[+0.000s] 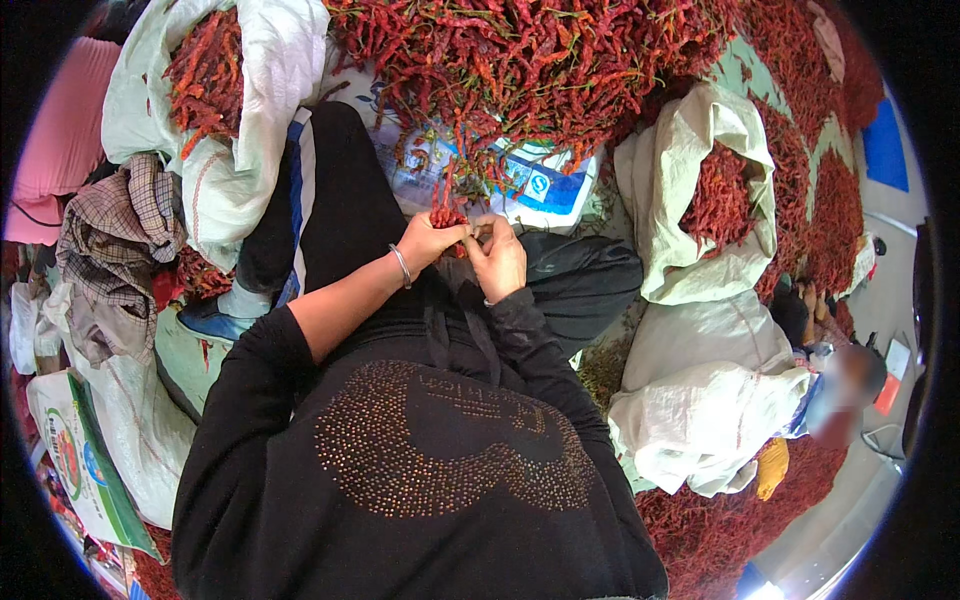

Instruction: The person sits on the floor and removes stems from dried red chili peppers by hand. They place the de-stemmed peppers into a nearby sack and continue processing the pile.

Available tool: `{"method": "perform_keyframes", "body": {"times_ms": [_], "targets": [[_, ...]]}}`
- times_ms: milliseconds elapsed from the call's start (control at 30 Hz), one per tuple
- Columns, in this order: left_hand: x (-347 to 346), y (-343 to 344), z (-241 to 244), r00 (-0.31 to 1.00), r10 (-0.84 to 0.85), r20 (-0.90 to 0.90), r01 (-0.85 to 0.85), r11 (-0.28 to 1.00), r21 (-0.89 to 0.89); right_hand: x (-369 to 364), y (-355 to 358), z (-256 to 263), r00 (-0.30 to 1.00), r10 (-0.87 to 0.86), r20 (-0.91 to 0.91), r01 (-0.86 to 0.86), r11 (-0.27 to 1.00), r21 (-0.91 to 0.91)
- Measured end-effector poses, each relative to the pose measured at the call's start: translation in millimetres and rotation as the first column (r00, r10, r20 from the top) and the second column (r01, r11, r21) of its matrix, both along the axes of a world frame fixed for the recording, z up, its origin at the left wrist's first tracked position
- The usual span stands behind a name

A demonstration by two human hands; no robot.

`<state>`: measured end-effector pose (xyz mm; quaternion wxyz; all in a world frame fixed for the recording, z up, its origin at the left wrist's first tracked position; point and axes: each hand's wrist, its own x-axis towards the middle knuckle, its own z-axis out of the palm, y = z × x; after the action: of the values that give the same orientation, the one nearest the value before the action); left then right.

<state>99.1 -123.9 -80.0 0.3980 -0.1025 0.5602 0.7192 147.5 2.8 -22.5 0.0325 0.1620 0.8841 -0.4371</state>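
My left hand [426, 246], with a metal bangle at the wrist, grips a small bunch of dried red chillies [448, 216]. Its thumb points towards my right hand [498, 259]. The right thumb and forefinger come together at the left thumb tip, beside the bunch; what lies between them is too small to make out. Both hands are above my lap. Just beyond them, loose chillies and stem bits lie on a printed white and blue plastic sack [551, 184]. Behind that rises a large heap of dried red chillies [517, 67].
An open white woven sack [281, 75] of chillies stands left, beside my bent knee. Another open sack [652, 247] holds chillies on the right, with a full pale sack [697, 337] nearer me. Checked cloth [112, 247] lies far left. Another person [840, 382] is at far right.
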Motion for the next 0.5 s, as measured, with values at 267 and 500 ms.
{"method": "perform_keyframes", "body": {"times_ms": [267,500], "targets": [[-5.3,-0.7,10.9,0.927,-0.072,-0.367,0.028,0.992,-0.124,9.4,8.7,-30.1,0.971,-0.116,0.207,0.22,0.768,-0.601],[-9.7,0.6,18.0,0.984,-0.025,-0.177,0.03,0.999,0.023,7.0,17.2,-13.2,0.993,0.056,0.107,0.028,0.754,-0.656]]}}
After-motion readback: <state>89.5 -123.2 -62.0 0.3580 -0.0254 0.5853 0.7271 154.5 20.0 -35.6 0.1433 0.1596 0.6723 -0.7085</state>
